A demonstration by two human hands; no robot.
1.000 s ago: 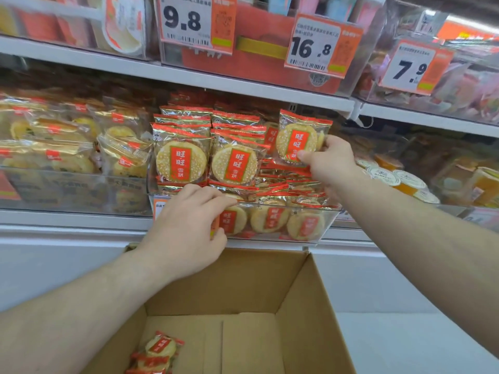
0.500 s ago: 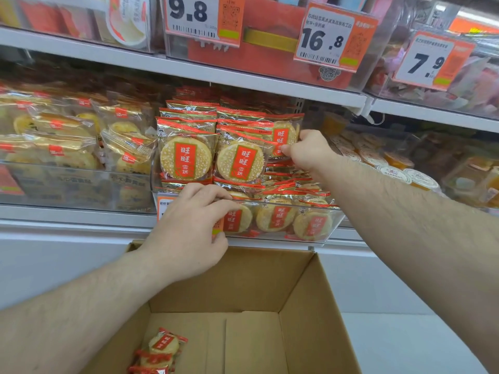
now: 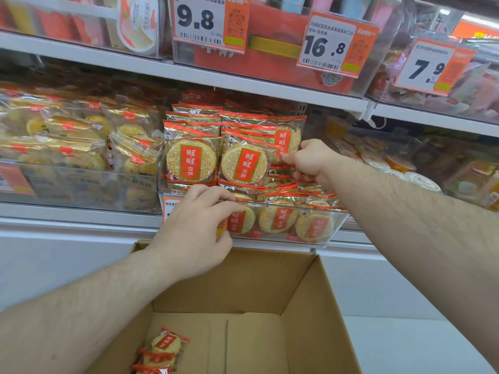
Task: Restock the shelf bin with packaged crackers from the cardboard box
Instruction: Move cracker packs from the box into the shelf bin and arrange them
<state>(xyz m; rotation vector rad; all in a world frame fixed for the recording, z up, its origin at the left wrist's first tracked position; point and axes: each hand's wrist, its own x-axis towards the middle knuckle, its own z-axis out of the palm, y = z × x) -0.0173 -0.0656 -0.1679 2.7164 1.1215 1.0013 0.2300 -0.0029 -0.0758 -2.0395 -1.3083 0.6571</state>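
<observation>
The right hand point(image 3: 310, 160) pinches a cracker pack point(image 3: 287, 143) into the shelf bin point(image 3: 334, 228) (left hand point(image 3: 197, 228) steadies packs, fingers loosely curled); next comes release.

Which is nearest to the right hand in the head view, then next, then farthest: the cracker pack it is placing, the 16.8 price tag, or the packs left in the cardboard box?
1. Cracker pack: pinched by the right hand, in the bin's right-hand stack.
2. 16.8 price tag: on the shelf above.
3. Packs in the cardboard box: far below, at the box's lower left.
</observation>
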